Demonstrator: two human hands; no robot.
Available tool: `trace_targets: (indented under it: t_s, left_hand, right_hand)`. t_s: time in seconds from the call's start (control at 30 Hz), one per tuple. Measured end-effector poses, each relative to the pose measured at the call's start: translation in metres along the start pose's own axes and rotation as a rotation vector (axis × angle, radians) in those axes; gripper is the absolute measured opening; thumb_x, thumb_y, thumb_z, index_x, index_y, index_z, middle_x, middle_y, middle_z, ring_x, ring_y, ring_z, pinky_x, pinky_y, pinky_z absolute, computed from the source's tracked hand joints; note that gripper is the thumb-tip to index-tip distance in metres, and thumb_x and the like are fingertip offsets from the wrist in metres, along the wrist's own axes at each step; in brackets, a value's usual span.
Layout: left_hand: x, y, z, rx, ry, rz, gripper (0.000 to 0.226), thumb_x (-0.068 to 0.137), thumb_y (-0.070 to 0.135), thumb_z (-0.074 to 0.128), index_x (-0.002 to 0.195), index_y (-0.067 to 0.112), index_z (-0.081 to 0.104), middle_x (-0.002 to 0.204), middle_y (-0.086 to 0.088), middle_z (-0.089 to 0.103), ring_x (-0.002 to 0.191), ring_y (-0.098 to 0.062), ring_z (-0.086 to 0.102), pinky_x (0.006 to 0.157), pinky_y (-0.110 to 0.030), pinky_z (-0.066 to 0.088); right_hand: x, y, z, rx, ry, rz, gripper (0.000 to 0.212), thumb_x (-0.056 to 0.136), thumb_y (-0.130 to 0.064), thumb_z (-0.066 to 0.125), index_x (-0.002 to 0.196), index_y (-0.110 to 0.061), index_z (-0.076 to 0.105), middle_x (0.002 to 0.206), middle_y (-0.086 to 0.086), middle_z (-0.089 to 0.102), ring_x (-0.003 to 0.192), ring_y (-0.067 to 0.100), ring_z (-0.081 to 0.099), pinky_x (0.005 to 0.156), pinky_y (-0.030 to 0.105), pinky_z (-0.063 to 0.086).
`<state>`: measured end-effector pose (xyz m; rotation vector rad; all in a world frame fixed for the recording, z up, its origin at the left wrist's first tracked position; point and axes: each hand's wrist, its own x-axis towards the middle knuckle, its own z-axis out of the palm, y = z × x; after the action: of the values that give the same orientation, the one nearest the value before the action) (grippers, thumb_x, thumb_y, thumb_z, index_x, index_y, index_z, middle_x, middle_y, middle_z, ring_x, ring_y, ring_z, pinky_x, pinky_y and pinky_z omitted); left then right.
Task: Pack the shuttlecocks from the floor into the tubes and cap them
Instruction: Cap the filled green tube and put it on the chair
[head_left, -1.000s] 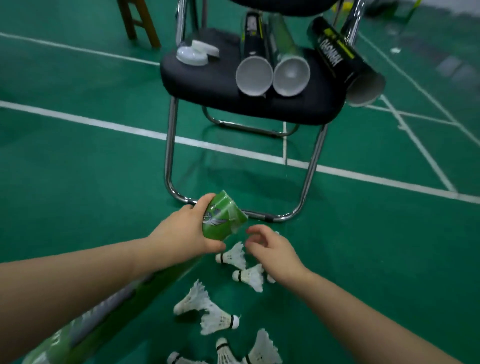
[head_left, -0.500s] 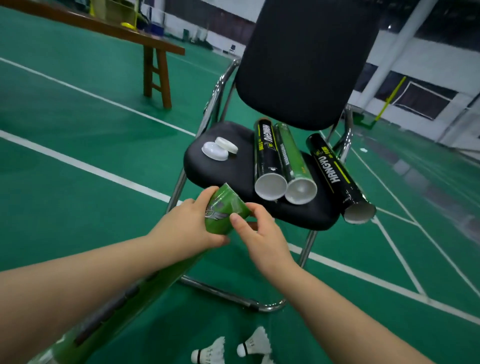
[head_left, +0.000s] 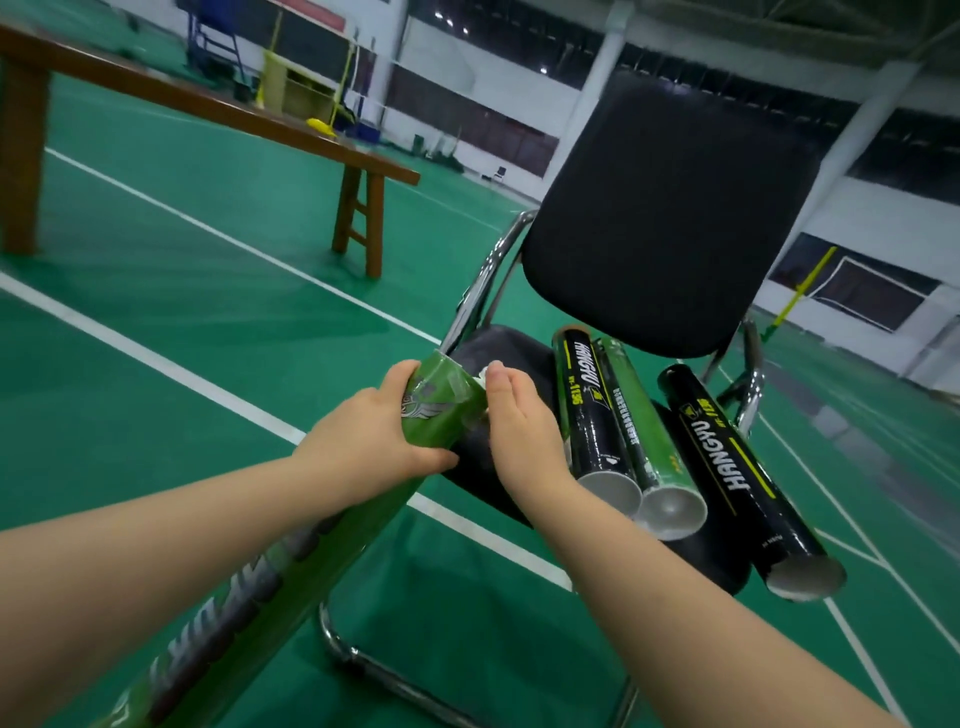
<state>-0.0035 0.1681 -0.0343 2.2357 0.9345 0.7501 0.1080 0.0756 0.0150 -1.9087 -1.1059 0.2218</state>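
our left hand (head_left: 374, 436) is wrapped round the held green tube (head_left: 441, 410) just below its top end. the tube slants from the lower left corner up to the left edge of the chair (head_left: 670, 218) seat. its mouth faces away from us, so we cannot see what is inside. our right hand (head_left: 519, 431) is at that mouth, fingers together and pointing forward, thumb on top. a small white thing (head_left: 484, 375) shows just past the thumb. we cannot tell what it is, nor whether the hand pinches it or merely touches it.

three more tubes lie side by side on the black seat, mouths toward us. the left black tube (head_left: 597, 415) and the middle green tube (head_left: 644, 431) touch along their length, and their open ends show only pale bare inner walls. the right black tube (head_left: 737, 478) lies a little apart, angled outward, and its open end hangs well past the seat's front edge.

the seat's left part is largely hidden behind our hands. the green court floor (head_left: 156, 312) spreads wide to the left and right, crossed by white lines. a wooden bench (head_left: 208, 104) stands well apart at the far left.
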Motion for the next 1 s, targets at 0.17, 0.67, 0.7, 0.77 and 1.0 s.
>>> trace_targets:
  t_s: [0.17, 0.67, 0.7, 0.77, 1.0]
  left_hand:
    - [0.004, -0.025, 0.005, 0.028, 0.010, -0.034, 0.093, 0.064, 0.060, 0.070, 0.136, 0.039, 0.016, 0.111, -0.003, 0.057, 0.095, -0.025, 0.057, 0.084, -0.038, 0.050]
    - [0.000, -0.059, 0.024, 0.015, -0.003, -0.083, 0.094, 0.063, 0.061, 0.069, 0.137, 0.042, 0.014, 0.116, 0.000, 0.054, 0.098, -0.021, 0.055, 0.085, -0.035, 0.049]
    - [-0.001, -0.058, 0.024, 0.024, -0.001, -0.081, 0.094, 0.064, 0.061, 0.069, 0.137, 0.042, 0.014, 0.116, 0.000, 0.054, 0.098, -0.021, 0.055, 0.085, -0.035, 0.048]
    - [-0.003, -0.056, 0.024, 0.036, -0.004, -0.085, 0.094, 0.064, 0.061, 0.068, 0.138, 0.042, 0.013, 0.117, 0.000, 0.054, 0.099, -0.021, 0.055, 0.084, -0.035, 0.048]
    - [-0.029, -0.047, 0.023, -0.022, -0.055, -0.062, 0.095, 0.062, 0.060, 0.071, 0.137, 0.044, 0.014, 0.116, 0.002, 0.054, 0.098, -0.020, 0.056, 0.086, -0.034, 0.049]
  right_hand:
    - [0.038, 0.011, 0.017, -0.263, -0.022, 0.058, 0.033, 0.100, -0.026, 0.032, 0.121, -0.012, 0.052, 0.127, 0.009, 0.051, 0.116, 0.030, 0.046, 0.088, 0.033, 0.037]
    - [0.065, 0.039, 0.046, -0.658, -0.030, 0.112, 0.048, 0.092, -0.045, 0.035, 0.138, -0.034, 0.031, 0.143, 0.003, 0.034, 0.127, 0.032, 0.033, 0.100, 0.045, 0.028]
    - [0.066, 0.039, 0.045, -0.670, -0.037, 0.116, 0.048, 0.092, -0.044, 0.034, 0.139, -0.036, 0.030, 0.144, 0.004, 0.034, 0.128, 0.032, 0.031, 0.101, 0.045, 0.027]
    - [0.066, 0.036, 0.042, -0.685, -0.064, 0.131, 0.051, 0.091, -0.042, 0.035, 0.141, -0.037, 0.027, 0.145, 0.008, 0.032, 0.128, 0.035, 0.029, 0.103, 0.045, 0.026]
    - [0.047, 0.015, 0.019, -0.648, -0.270, 0.189, 0.046, 0.077, -0.037, 0.056, 0.118, -0.020, 0.043, 0.129, 0.016, 0.038, 0.111, 0.036, 0.047, 0.094, 0.039, 0.043]
